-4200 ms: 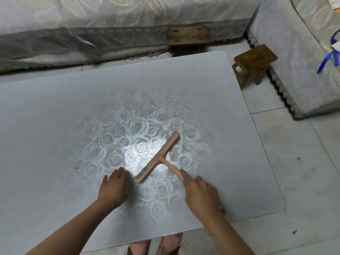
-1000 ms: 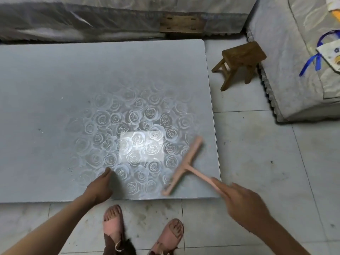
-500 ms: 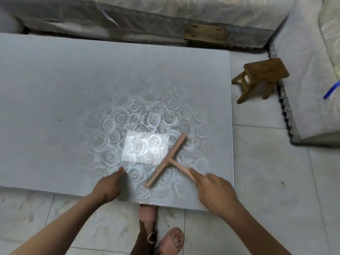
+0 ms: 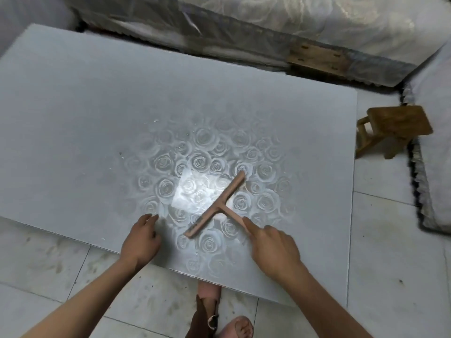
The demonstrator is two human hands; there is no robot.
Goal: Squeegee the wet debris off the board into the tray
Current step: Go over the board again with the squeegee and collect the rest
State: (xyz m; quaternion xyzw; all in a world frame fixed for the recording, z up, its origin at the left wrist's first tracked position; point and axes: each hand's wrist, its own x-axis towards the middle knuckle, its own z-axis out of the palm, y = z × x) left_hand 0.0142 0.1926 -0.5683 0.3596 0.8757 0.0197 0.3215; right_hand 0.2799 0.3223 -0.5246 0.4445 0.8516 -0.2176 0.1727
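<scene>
Squeegee [image 4: 217, 208] has come back in from the board's right edge, where it was a second ago, and now sits over the rose-patterned patch; the left hand has kept its place at the near edge. Nearest the camera: two feet on the tiled floor [image 4: 390, 264], one in a brown sandal [image 4: 207, 311] half under the board's near edge, the other foot [image 4: 240, 326] just right of it. Left hand [image 4: 141, 240] lies on the board [image 4: 97, 118] at its near edge, fingers loosely spread and resting on the surface, holding nothing. Right hand [image 4: 273, 247] grips the end of the squeegee's handle, forefinger laid straight along it, other fingers curled under. Squeegee is pinkish, T-shaped – its blade runs on a diagonal from near-left to far-right and rests against the board, between the two hands and a little beyond them. Bright glare patch just left of the blade (surface looks wet there). A few small pale specks [image 4: 121, 154] lie on the board well left of the blade. Board is flat on the floor, large, grey, roses showing only around the glare. Beyond its right edge – a small wooden stool [image 4: 393, 129], tilted, beside a fringed mattress [image 4: 436, 167]. Along the far side, a bed with pale bedding [image 4: 292, 20] and a wooden block [image 4: 319, 59] under it.
</scene>
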